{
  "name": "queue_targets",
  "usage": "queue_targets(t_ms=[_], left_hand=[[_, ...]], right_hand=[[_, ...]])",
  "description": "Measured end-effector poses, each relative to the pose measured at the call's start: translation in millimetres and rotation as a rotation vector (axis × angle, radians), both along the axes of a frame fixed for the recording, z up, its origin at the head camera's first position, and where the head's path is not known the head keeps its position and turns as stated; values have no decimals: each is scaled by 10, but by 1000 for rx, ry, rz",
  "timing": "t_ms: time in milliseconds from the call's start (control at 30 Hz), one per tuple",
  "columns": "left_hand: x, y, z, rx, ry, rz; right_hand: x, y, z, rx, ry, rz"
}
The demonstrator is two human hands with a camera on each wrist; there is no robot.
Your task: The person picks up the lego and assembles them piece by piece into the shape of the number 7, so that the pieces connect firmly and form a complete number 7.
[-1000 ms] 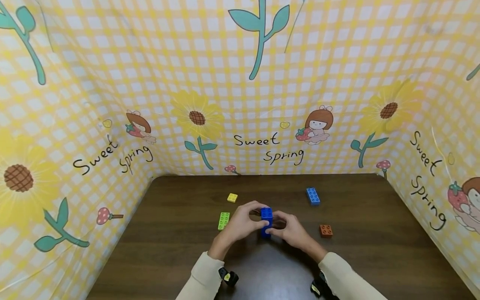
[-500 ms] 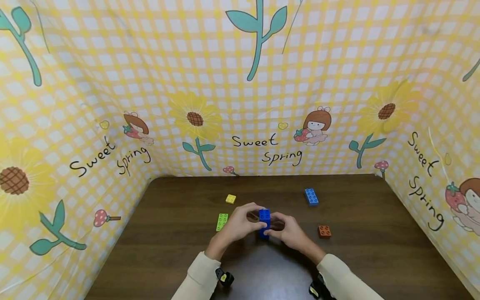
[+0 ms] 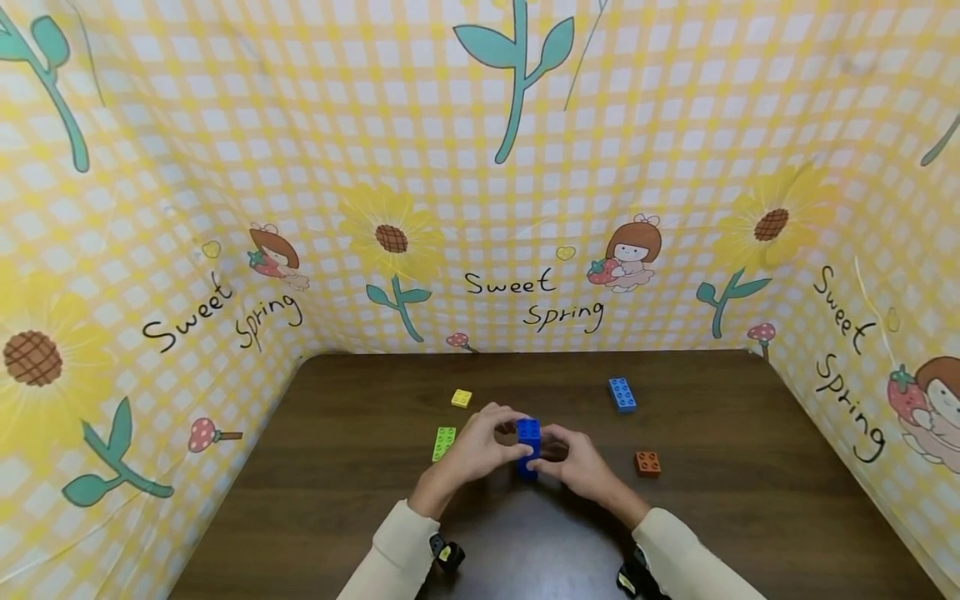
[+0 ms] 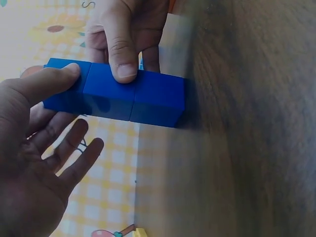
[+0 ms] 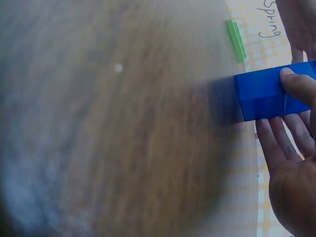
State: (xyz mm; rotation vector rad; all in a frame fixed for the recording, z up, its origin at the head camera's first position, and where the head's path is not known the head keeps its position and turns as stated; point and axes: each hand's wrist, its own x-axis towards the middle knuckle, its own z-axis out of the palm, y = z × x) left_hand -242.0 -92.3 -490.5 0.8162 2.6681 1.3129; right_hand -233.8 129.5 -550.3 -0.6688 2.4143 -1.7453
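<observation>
A stack of three blue building blocks (image 3: 529,430) stands upright between my hands, with studs showing on its top. My left hand (image 3: 478,448) pinches the top block from the left, thumb on the near side. From the right, my right hand (image 3: 583,465) holds the stack lower down. In the left wrist view the right thumb lies on the middle block (image 4: 109,91), close to its seam with the bottom block (image 4: 158,96). The right wrist view shows the bottom block (image 5: 256,96) at the tabletop; the upper end of the stack is cut off there.
On the brown table (image 3: 337,517) lie a small yellow block (image 3: 461,398) and a lime green block (image 3: 444,444) to the left. To the right are a lighter blue block (image 3: 622,394) and an orange-brown block (image 3: 647,464). A checked cloth (image 3: 420,125) walls the back and sides.
Both hands keep their hold on the blue stack, which stays in place. The head view has shifted very slightly; the loose blocks have not moved on the table.
</observation>
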Motion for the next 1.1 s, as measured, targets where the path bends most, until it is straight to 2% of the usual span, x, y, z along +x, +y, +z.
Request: queue_targets(t_ms=[300,500,600,800,933,1100], left_hand=[[-3,-50,33,-9,-66,-43],[31,-245,39,-47,-62,-14],[23,-381,23,-67,-34,37],[-9,-596,15,-154,19,191],[-32,-670,-4,-191,15,265],[-49,-716,-90,-271,38,404]], right_hand=[[-30,-5,2,3,24,-4],[-21,-11,-7,19,-2,-32],[-10,-18,-17,34,-4,-46],[17,-14,-16,77,20,-52],[42,-13,15,132,68,-56],[56,-30,62,200,82,-66]])
